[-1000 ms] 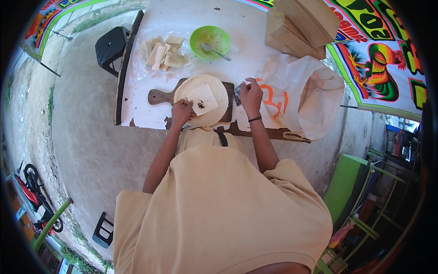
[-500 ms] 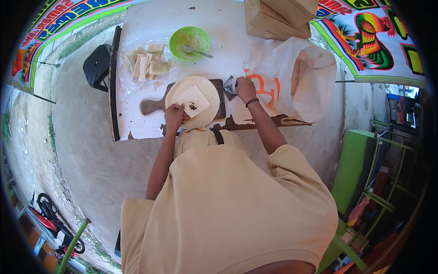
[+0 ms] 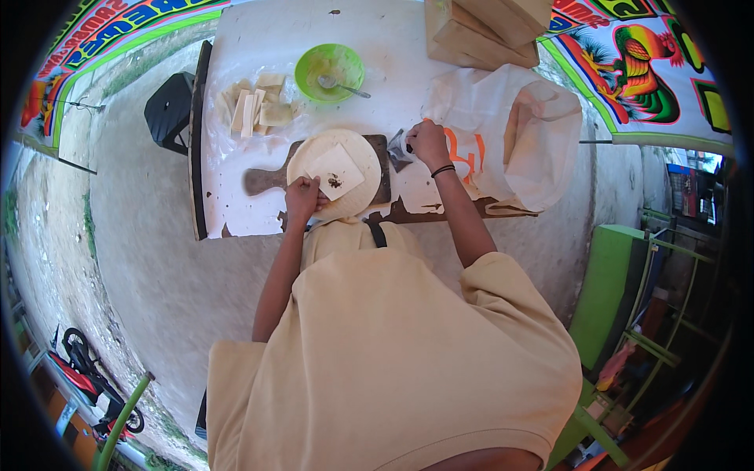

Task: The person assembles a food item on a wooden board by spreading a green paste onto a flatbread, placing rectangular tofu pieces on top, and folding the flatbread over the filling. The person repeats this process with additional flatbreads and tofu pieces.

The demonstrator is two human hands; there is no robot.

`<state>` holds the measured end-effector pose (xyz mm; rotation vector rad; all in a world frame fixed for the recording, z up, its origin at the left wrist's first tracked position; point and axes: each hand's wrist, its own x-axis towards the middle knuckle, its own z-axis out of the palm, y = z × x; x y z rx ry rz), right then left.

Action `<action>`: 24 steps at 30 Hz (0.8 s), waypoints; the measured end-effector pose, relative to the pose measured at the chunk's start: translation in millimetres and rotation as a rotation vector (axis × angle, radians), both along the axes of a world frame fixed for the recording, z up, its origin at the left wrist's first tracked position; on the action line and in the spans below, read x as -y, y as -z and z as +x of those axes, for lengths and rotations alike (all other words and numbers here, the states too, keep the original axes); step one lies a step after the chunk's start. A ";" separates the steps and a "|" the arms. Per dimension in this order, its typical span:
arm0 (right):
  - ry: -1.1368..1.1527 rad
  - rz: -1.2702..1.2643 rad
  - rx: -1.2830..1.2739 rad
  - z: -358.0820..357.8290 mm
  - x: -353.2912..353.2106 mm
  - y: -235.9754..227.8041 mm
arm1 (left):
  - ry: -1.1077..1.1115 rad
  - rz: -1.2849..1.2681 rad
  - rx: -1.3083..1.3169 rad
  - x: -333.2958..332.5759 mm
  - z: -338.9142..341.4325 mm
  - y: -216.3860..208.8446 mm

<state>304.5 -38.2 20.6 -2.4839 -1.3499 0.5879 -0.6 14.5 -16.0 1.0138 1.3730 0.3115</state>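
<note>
Head view: we note a green bowl (image 3: 330, 71) at the far side of the white desk (image 3: 259, 35), with a spoon (image 3: 339, 85) resting in it, handle pointing right; its other contents cannot be made out. To its left, a clear plastic sheet (image 3: 271, 129) carries pale cut strips (image 3: 253, 110) lying close together. A white bag (image 3: 514, 133) lies open at the right, and stacked wooden blocks (image 3: 483, 27) stand at the far right.

A dark cutting board (image 3: 271, 179) sits near the front edge of the desk, its long axis running left to right, handle pointing left. On it lies a round pale wrapper (image 3: 357, 157), with a square pale sheet (image 3: 336, 171) on top, turned corner-wise, bearing a small dark spot.

The left hand (image 3: 302, 198) rests on the near rim of the wrapper, fingers bent over it; whether it pinches the rim we cannot tell. The right hand (image 3: 428, 145) is just right of the board, its grip closed around a small clear packet (image 3: 399, 147).

Bare desk shows left of the board handle; the wrapper's near rim reaches the chipped front edge.
</note>
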 end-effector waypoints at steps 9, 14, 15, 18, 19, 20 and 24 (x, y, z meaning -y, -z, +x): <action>-0.220 0.032 -0.397 -108.2 -17.3 4.9 | -0.005 -0.038 0.022 -2.7 -1.3 3.2; -0.281 0.062 -0.339 -139.3 -15.5 29.9 | -0.007 -0.046 0.012 -2.3 -2.6 1.2; -0.303 0.049 -0.326 -141.2 -13.6 30.3 | -0.010 -0.045 0.018 -1.8 -3.1 3.9; -0.349 0.023 -0.304 -143.6 -9.5 25.7 | -0.003 -0.047 0.029 -2.3 -3.7 4.9; -0.359 0.024 -0.309 -143.7 -9.1 22.2 | 0.000 -0.048 0.030 -2.5 -4.4 4.8; -0.367 0.025 -0.315 -143.1 -8.8 18.6 | -0.002 -0.041 0.038 -2.2 -4.7 6.4; -0.247 0.051 -0.381 -130.9 -5.8 -13.0 | -0.002 -0.044 0.030 -1.2 -4.9 6.2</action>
